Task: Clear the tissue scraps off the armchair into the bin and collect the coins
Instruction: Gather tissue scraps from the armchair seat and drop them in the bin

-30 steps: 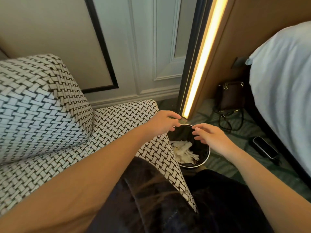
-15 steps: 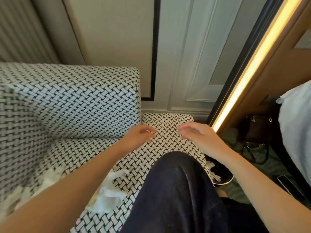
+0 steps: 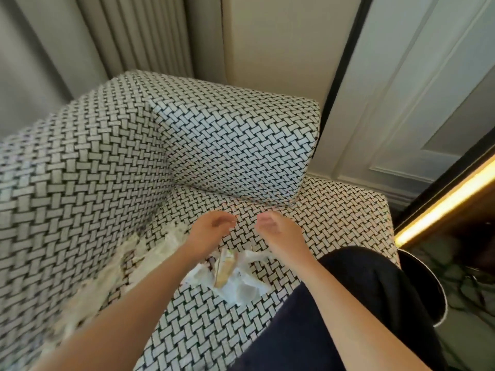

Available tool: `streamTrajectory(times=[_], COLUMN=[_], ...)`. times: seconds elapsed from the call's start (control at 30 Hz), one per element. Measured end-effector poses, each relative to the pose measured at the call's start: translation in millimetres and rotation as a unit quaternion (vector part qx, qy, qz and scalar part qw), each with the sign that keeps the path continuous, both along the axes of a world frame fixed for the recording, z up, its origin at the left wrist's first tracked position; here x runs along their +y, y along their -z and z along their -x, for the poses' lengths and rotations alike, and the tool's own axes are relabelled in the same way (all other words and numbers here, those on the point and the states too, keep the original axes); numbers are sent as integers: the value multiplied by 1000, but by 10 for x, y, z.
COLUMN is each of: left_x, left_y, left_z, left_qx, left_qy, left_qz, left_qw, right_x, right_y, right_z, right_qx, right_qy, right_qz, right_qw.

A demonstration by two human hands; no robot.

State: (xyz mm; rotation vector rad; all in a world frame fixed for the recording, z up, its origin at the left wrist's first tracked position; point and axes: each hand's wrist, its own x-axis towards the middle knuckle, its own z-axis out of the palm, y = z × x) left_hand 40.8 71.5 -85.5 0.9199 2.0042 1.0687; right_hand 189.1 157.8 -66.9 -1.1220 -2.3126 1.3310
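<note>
The armchair (image 3: 235, 145) has black-and-white woven upholstery. White tissue scraps (image 3: 241, 277) lie crumpled on its seat between my forearms, and more blurred scraps (image 3: 107, 277) trail along the seat's left side by the backrest. My left hand (image 3: 211, 231) and my right hand (image 3: 273, 231) hover side by side over the seat, just beyond the scraps, fingers loosely curled and holding nothing. The dark bin (image 3: 428, 290) stands on the floor at the right, partly hidden by my leg. No coins show.
My dark-trousered leg (image 3: 334, 303) leans against the seat's front right. A grey curtain (image 3: 93, 36) hangs behind the chair; a panelled wall (image 3: 401, 103) and a lit strip (image 3: 442, 207) run along the right.
My view has swung left from the bin to the armchair. Both hands have left the bin's rim and moved over the seat, empty, toward the scraps.
</note>
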Motion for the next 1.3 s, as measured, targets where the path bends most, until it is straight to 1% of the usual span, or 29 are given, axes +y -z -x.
streamTrajectory(times=[0.1,0.17,0.23,0.3,0.33,0.37,0.57,0.7,0.77,0.87,0.93,1.07,1.1,1.13,1.2,1.27,1.3], left_x=[-117,-158,-160,-147,-148,-144,-206,-300,-361,-432,-459,-451,-437,-425,-367,-297,-263], left_y=[76,125,167,195,211,216,135,64,72,167,206,218,208,200,160,74,24], left_z=[9,-20,-66,-117,-146,-167,-198,-172,-201,-272,-354,-502,-528,-542,-559,-535,-507], left_qx=[3,4,8,9,9,9,53,116,174,294,354,462,481,495,510,504,491], left_qy=[-41,-57,-58,-59,-57,-53,2,90,143,224,266,340,346,343,323,298,283], left_qz=[1,1,5,0,-3,-9,4,28,24,-1,1,89,101,103,87,69,62], left_qw=[999,998,998,998,998,999,999,989,974,929,897,814,799,792,793,808,821], right_x=[-86,-97,-101,-117,-128,-136,-123,-97,-89,-75,-61,-47,-46,-53,-45,-13,7], right_y=[236,334,400,439,463,478,483,432,405,336,284,218,206,192,138,76,47], right_z=[46,25,-10,-36,-46,-51,-35,-27,-36,-60,-89,-118,-120,-128,-175,-230,-249], right_qx=[-42,-105,-184,-255,-270,-271,-225,-161,-132,-73,-31,27,38,46,63,81,92], right_qy=[-18,-67,-141,-198,-210,-210,-150,-83,-53,-9,18,66,75,80,82,88,92], right_qz=[-39,-91,-139,-164,-168,-170,-165,-125,-113,-95,-91,-70,-68,-66,-76,-94,-102], right_qw=[998,988,963,932,924,924,949,976,983,993,995,995,994,994,992,988,986])
